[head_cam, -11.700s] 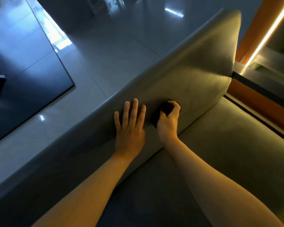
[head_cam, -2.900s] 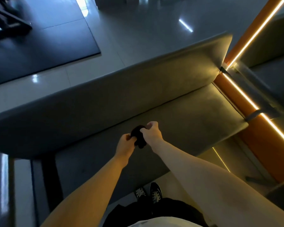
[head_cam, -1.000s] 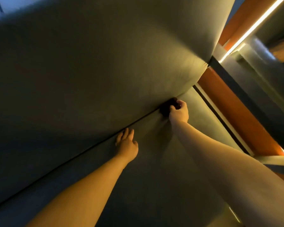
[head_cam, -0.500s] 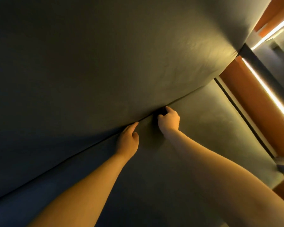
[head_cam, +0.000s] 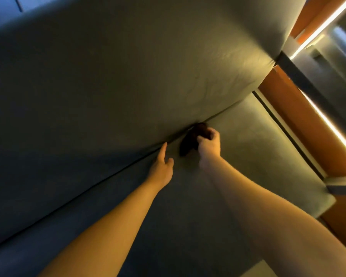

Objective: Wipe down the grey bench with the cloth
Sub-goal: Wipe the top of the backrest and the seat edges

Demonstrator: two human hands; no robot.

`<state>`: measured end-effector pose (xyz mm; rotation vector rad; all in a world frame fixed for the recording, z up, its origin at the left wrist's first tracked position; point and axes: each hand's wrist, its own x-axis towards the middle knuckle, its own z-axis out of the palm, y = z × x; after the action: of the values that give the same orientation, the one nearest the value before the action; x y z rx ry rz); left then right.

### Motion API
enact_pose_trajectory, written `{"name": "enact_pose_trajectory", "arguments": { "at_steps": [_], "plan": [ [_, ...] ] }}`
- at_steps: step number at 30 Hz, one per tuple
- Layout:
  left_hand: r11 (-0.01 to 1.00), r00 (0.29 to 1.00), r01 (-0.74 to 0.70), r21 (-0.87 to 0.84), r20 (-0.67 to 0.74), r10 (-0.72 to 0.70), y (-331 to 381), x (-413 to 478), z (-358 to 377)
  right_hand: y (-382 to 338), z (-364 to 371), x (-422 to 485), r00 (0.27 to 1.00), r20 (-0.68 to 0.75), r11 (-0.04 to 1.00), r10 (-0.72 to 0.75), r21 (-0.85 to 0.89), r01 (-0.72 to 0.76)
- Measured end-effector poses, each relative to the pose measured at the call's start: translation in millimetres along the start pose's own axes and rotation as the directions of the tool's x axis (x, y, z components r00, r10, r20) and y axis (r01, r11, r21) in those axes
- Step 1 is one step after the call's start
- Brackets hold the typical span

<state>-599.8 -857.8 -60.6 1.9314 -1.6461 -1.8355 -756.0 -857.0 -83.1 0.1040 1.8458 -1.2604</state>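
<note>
The grey bench fills the view: its padded backrest (head_cam: 128, 76) above, its seat (head_cam: 248, 166) below, with a dark seam between them. My right hand (head_cam: 209, 145) grips a dark bunched cloth (head_cam: 190, 140) and presses it against the seam where seat meets backrest. My left hand (head_cam: 162, 166) lies just left of the cloth with fingers straight, fingertips reaching into the seam. Both forearms stretch up from the bottom of the view.
An orange panel (head_cam: 300, 120) with a bright light strip (head_cam: 332, 130) runs along the right end of the bench. A dark metal frame (head_cam: 300, 74) stands beyond the backrest's right end. A strip of floor (head_cam: 252, 270) shows at the bottom.
My right hand with the cloth has slid a little along the seam and more of the cloth shows below it. My left hand stays at the seam beside it.
</note>
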Motion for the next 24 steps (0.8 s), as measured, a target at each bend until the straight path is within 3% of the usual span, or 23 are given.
{"name": "enact_pose_trajectory", "arguments": {
  "at_steps": [2, 4, 8, 11, 15, 18, 21, 24],
  "plan": [
    [1.000, 0.999, -0.013, 0.028, 0.030, 0.012, 10, 2, 5, -33, -7, 15, 0.999, -0.041, 0.990, -0.009, 0.141, 0.015],
    [0.999, 0.999, -0.023, 0.023, 0.027, 0.023, 14, 6, 4, -56, -3, 18, 1.000, 0.002, 0.989, 0.001, 0.146, -0.001],
    [1.000, 0.998, -0.029, -0.003, -0.046, 0.029, 5, 10, -5, -43, 16, -13, 0.995, 0.032, 0.995, -0.097, 0.001, 0.097],
    [0.998, 0.989, -0.057, 0.040, -0.131, 0.061, -2, 0, -7, -12, 30, -51, 0.959, 0.208, 0.968, -0.192, -0.123, 0.221],
    [0.995, 0.962, -0.089, -0.044, -0.265, 0.074, -7, -17, -19, 5, 44, -84, 0.913, 0.407, 0.973, -0.014, -0.203, 0.106],
    [0.996, 0.963, -0.055, -0.067, -0.267, 0.035, -12, -27, -34, -1, 34, -83, 0.878, 0.478, 0.960, 0.009, -0.251, 0.127],
    [0.997, 0.971, -0.040, -0.063, -0.237, 0.024, -8, -31, -40, -28, 16, -70, 0.966, 0.236, 0.983, -0.104, -0.123, 0.135],
    [0.995, 0.974, -0.045, -0.090, -0.225, 0.024, -5, -32, -39, -56, 12, -55, 0.990, 0.059, 0.992, -0.125, 0.014, 0.124]
  ]
}}
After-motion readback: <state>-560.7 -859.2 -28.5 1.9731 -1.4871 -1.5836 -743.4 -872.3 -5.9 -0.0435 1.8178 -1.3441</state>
